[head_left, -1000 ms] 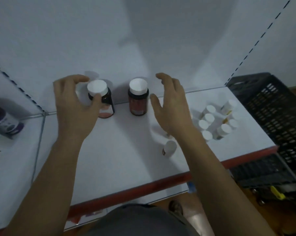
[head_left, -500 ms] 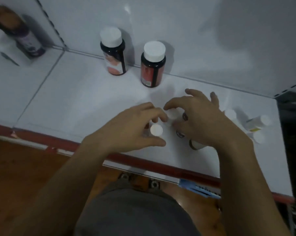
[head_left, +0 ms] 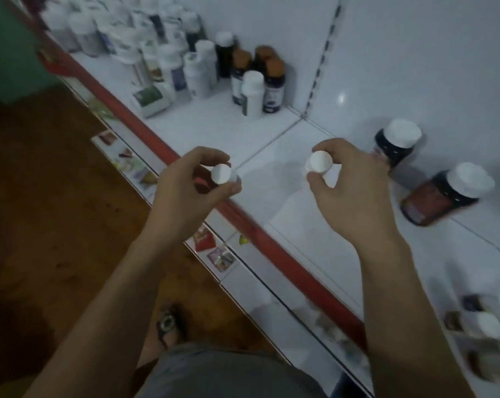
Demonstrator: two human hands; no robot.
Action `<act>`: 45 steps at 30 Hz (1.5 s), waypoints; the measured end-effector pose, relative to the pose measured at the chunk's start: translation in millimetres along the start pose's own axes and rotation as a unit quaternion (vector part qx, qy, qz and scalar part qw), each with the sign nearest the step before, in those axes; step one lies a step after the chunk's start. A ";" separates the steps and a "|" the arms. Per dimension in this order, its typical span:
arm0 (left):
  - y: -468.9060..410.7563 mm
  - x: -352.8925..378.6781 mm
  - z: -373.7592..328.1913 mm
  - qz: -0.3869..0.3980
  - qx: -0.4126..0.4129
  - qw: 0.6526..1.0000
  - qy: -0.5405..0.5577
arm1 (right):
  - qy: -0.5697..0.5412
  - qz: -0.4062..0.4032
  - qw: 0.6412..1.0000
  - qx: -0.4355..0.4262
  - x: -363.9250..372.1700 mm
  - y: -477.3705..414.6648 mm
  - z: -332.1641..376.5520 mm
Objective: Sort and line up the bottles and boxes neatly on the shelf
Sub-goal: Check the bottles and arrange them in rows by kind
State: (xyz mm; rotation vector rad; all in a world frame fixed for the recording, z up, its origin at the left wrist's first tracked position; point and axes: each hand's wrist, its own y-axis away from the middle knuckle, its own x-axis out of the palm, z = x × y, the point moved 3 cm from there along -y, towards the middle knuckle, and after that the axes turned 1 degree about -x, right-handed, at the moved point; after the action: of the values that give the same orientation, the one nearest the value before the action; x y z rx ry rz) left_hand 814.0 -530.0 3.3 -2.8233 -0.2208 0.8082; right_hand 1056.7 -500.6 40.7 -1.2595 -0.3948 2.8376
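Forearms outstretched over the shelf (head_left: 271, 156), left hand (head_left: 190, 183) and right hand (head_left: 350, 193) each pinching a small white-capped bottle

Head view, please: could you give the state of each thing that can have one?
Left hand: grips the left small bottle.
Left small bottle: capped, in hand.
Right hand: grips the right small bottle.
Right small bottle: capped, in hand.
Far dark bottle: capped, on the shelf.
Near dark bottle: capped, on the shelf.
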 end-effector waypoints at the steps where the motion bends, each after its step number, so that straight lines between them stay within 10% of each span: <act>1: 0.0 -21.9 14.0 -0.033 -0.013 0.999 0.015 | -0.015 0.002 1.000 -0.017 18.6 -9.5 19.7; 23: -68.9 -487.1 299.8 -0.233 -0.129 0.964 0.017 | -0.159 0.097 0.965 -0.185 465.4 -213.5 429.2; 39: -352.2 -699.2 470.1 -0.287 -0.133 0.948 0.035 | -0.166 0.113 0.956 -0.215 702.6 -547.5 636.5; 45: -506.3 -713.8 518.0 -0.226 -0.121 0.962 0.093 | -0.259 0.014 0.964 -0.064 726.8 -653.4 619.3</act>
State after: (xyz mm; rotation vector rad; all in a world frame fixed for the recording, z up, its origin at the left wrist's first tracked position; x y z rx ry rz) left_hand -107.9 -103.0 49.5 -2.8604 -0.9494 0.4364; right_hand 53.2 75.1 63.0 -0.5105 -0.5761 3.1812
